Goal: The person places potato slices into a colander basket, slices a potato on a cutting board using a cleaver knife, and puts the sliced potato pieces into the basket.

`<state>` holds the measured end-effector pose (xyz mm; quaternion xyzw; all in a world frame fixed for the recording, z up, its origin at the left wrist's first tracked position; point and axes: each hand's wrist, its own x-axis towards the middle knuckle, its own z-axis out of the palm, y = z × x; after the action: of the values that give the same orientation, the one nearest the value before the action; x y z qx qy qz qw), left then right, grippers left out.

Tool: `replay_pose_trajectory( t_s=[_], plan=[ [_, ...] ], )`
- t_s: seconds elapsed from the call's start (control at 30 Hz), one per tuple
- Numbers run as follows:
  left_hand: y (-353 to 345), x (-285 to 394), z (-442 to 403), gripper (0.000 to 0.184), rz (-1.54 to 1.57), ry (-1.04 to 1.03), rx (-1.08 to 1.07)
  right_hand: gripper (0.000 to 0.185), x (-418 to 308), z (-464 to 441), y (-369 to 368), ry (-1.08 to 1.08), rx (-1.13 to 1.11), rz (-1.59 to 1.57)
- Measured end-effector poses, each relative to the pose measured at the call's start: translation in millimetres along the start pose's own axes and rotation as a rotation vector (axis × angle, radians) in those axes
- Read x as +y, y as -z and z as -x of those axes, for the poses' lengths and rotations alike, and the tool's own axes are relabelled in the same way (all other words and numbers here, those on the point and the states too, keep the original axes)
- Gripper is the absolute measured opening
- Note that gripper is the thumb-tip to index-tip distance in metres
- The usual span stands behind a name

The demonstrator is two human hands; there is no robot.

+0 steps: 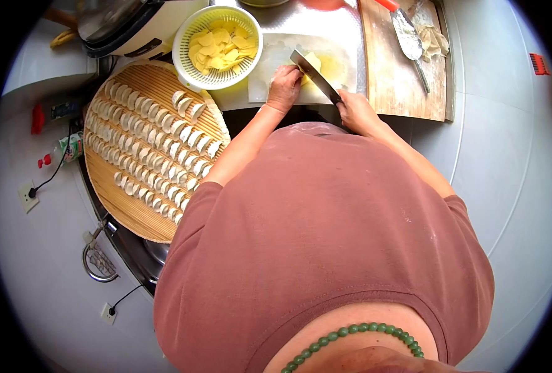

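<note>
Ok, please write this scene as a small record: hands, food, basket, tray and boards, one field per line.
Left hand: close beside the knife
Right hand: grips the knife's handle
Yellow piece: at the knife, on the white board
Basket: holds yellow slices
Tray: holds rows of dumplings
Wooden board: right of the white board

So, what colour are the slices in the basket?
The slices are yellow, in the head view.

Knife [318, 79] in right grip [358, 113]; left grip [284, 87] beside blade [307, 66].
</note>
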<state>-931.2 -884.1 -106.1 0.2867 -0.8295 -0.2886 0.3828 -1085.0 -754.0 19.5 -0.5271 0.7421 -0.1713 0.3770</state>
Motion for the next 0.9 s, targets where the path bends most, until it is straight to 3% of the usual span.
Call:
replay_pose_trajectory(
  t_s=[0.37, 0.57, 0.9],
  plan=[
    [0, -1, -1, 0.008, 0.003, -0.011, -0.012, 0.01, 4, 6, -4, -0.033, -0.017, 0.05],
    [3, 2, 0, 0.007, -0.005, 0.003, -0.042, 0.008, 34, -19, -34, 0.061, 0.025, 0.13],
    [1, 1, 1, 0.008, -0.002, -0.004, -0.012, 0.011, 5, 5, -3, -0.037, -0.013, -0.011]
  ],
)
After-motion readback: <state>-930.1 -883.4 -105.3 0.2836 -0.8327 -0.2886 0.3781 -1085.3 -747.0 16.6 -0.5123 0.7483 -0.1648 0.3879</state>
